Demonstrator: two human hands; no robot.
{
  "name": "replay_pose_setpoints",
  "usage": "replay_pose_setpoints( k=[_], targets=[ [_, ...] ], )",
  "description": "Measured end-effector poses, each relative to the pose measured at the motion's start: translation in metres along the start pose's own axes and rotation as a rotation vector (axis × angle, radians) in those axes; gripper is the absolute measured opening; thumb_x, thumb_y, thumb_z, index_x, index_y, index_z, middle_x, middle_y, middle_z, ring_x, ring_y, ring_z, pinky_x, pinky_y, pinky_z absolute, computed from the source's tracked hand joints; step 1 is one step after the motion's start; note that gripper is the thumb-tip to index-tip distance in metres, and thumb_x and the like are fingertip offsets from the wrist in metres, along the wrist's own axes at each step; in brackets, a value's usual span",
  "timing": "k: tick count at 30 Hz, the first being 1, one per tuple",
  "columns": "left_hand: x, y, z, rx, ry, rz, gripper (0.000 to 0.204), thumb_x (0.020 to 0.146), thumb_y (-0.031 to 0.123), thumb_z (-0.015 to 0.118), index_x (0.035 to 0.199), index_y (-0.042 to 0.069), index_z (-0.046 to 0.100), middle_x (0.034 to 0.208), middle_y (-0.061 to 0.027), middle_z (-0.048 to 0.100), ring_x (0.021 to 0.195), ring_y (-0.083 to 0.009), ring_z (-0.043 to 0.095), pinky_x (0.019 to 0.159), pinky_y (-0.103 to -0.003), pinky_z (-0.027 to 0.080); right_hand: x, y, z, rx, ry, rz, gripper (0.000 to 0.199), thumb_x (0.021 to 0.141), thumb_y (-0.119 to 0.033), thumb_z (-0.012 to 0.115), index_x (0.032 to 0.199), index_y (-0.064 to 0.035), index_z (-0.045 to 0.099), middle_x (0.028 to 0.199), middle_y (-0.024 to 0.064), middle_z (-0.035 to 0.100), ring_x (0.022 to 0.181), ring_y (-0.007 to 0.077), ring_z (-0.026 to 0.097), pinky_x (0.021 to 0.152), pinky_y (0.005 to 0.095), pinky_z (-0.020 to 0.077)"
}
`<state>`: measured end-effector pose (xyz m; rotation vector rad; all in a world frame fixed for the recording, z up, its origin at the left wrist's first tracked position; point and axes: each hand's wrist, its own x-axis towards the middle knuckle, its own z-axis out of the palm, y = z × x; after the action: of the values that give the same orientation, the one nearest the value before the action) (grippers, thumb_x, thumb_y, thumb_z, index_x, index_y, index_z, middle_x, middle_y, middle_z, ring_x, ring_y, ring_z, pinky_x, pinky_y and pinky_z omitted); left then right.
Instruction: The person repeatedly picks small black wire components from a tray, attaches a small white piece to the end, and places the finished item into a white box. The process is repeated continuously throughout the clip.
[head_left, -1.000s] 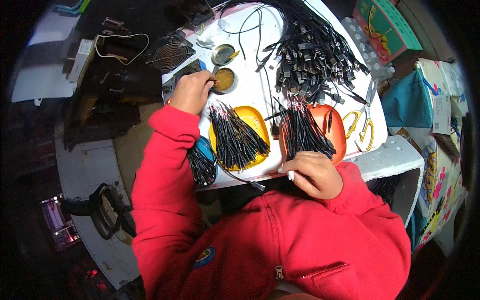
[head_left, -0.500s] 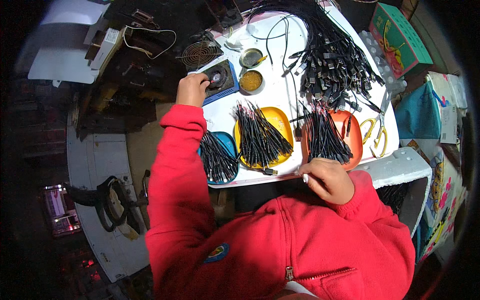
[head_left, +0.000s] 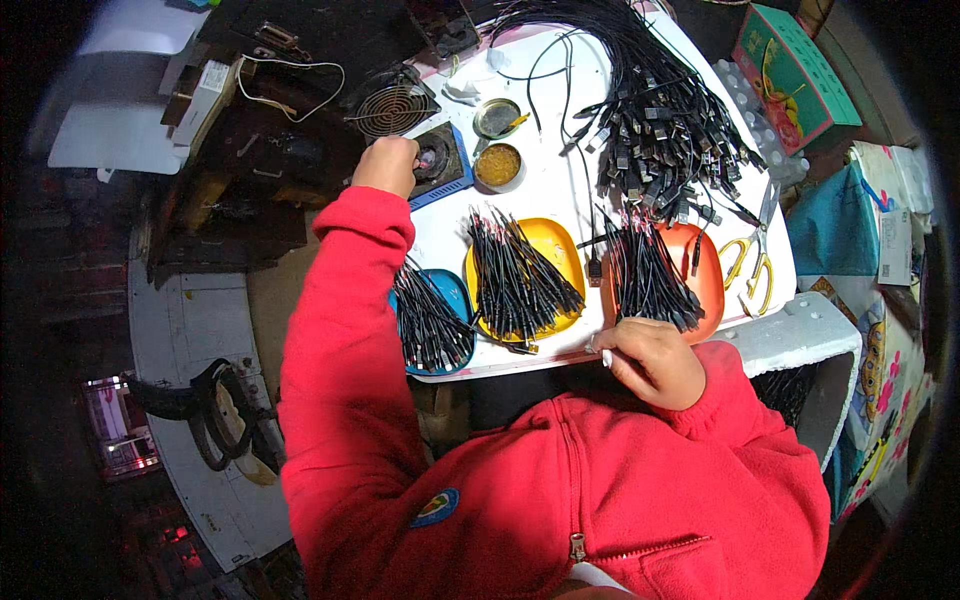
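My left hand [head_left: 386,166] is closed at the near left edge of a blue box-shaped heater [head_left: 455,185] with a dark top and a small shiny round well; what its fingers pinch is hidden. Near the table's front edge my right hand [head_left: 655,362] is closed, thumb against curled fingers, below the orange tray [head_left: 708,285]; I cannot make out anything in it. Short black cables with reddish bare ends lie bunched in the orange tray, in the yellow tray [head_left: 562,245] and in the blue tray [head_left: 455,285]. An open tin of amber paste [head_left: 498,165] stands beside the heater.
A large heap of black USB cables [head_left: 665,135] covers the table's far right. Yellow-handled scissors [head_left: 752,265] lie by the right edge. A round fan grille [head_left: 390,110] sits behind the heater, near a metal lid [head_left: 497,118]. A white foam box [head_left: 800,335] stands at the right.
My left hand has turned and shifted slightly away at the heater, its fingers now less visible. My right hand stays almost in place.
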<state>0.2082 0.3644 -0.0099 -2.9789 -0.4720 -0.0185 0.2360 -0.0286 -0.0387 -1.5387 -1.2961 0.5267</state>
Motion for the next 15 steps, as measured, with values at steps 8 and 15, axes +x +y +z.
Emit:
replay_pose_setpoints(
  k=[8,15],
  targets=[
    [0.009,0.015,-0.005,0.205,-0.080,-0.014,0.008,0.073,0.002,0.064,0.079,0.004,0.069,0.083,-0.0198,0.067,0.082,-0.0353,0.066,0.075,-0.042,0.054,-0.002,-0.005,-0.001,0.002,0.018,-0.005,0.016,0.078,0.001,0.057,0.094,-0.0015,0.059,0.078,0.0126,0.058,0.071,0.0302,0.058,0.064,0.0368,0.0465],
    [-0.030,0.020,-0.048,-0.366,0.250,-0.165,0.010,0.076,0.007,0.069,0.085,0.002,0.069,0.077,-0.0162,0.066,0.070,-0.0281,0.066,0.063,-0.034,0.050,-0.013,-0.016,-0.002,-0.035,0.058,0.012,0.015,0.080,0.000,0.057,0.095,-0.0003,0.059,0.079,0.0141,0.059,0.074,0.0306,0.060,0.067,0.0364,0.0475]
  ],
)
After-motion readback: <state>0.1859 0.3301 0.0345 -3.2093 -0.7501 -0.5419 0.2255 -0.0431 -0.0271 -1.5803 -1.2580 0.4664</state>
